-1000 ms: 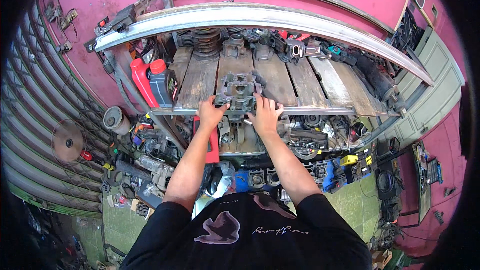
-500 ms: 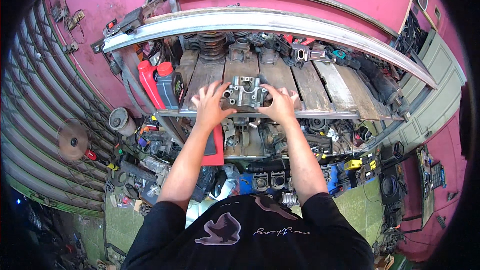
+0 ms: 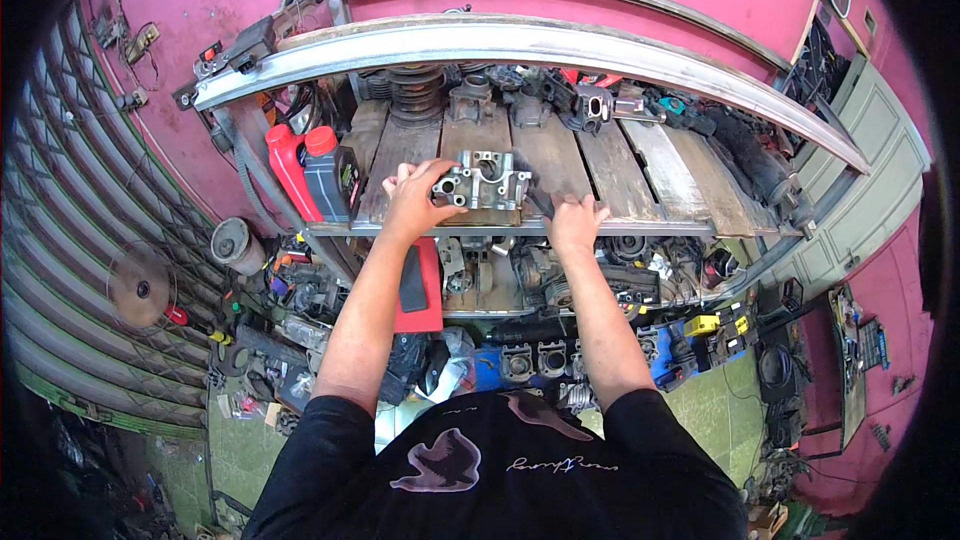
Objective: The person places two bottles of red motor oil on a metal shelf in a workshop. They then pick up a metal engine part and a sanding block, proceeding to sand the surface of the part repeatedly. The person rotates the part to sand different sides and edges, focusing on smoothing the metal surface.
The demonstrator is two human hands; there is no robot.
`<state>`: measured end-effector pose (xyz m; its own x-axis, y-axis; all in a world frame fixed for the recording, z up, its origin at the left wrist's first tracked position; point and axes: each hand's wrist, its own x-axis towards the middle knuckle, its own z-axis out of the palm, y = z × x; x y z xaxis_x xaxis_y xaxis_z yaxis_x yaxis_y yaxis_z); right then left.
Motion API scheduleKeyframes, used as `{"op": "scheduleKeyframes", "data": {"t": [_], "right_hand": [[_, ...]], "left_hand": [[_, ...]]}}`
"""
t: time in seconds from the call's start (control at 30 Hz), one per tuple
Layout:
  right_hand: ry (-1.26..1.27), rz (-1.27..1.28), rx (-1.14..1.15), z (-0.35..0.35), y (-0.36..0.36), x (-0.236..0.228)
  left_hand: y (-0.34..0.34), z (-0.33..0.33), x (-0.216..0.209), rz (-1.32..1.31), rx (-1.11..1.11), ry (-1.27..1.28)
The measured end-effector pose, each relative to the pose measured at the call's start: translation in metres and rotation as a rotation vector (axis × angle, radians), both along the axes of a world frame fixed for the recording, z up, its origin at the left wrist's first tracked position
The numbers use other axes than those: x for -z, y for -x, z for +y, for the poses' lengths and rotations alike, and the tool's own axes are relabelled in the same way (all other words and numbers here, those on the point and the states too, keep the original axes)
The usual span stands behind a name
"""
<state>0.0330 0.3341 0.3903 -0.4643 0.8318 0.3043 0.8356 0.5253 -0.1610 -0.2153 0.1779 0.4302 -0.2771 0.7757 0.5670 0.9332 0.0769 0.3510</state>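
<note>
A grey metal cylinder head [image 3: 487,183] stands at the front edge of the plank shelf, its machined openings facing me. My left hand [image 3: 416,202] grips its left side, thumb low in front and fingers curled behind. Just right of the part, apart from it, is my right hand [image 3: 573,227] with its fingers curled near the shelf edge. A dark patch lies between that hand and the cylinder head; whether the fingers hold anything is hidden.
Red and black oil bottles [image 3: 318,175] stand left of my left hand. Springs and engine parts [image 3: 470,100] line the shelf's back, under a metal rail [image 3: 520,37] crossing above. Below are more parts and a red box [image 3: 425,290]. A fan [image 3: 143,290] is at left.
My right hand has let go of the cylinder head's right side and moved slightly right and down, its fingers now curled. My left hand keeps its grip, with the part tilted slightly.
</note>
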Motion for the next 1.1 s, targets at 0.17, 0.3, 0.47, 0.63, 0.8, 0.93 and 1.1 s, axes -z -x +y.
{"op": "scheduleKeyframes", "data": {"t": [0.17,0.3,0.47,0.63,0.8,0.93,1.1], "right_hand": [[0.307,0.120,0.102,-0.021,-0.014,-0.030],[0.263,0.233,0.214,-0.013,-0.030,0.007],[-0.107,0.299,0.137,-0.029,-0.035,0.029],[-0.060,0.455,0.113,-0.079,-0.026,0.005],[-0.199,0.496,-0.043,-0.120,-0.009,0.006],[-0.295,0.344,-0.009,-0.105,0.008,-0.029],[-0.289,0.265,-0.006,-0.085,0.020,-0.041]], "left_hand": [[-0.001,0.003,0.000,-0.011,-0.010,-0.032],[0.000,0.008,-0.002,-0.045,0.007,-0.046],[0.000,0.015,0.009,-0.013,-0.034,-0.064],[0.003,0.014,0.010,-0.041,-0.028,-0.050],[0.000,0.014,0.008,-0.062,-0.006,-0.038],[-0.001,0.007,0.007,-0.072,0.033,-0.017],[-0.005,0.010,0.002,-0.067,0.012,-0.039]]}}
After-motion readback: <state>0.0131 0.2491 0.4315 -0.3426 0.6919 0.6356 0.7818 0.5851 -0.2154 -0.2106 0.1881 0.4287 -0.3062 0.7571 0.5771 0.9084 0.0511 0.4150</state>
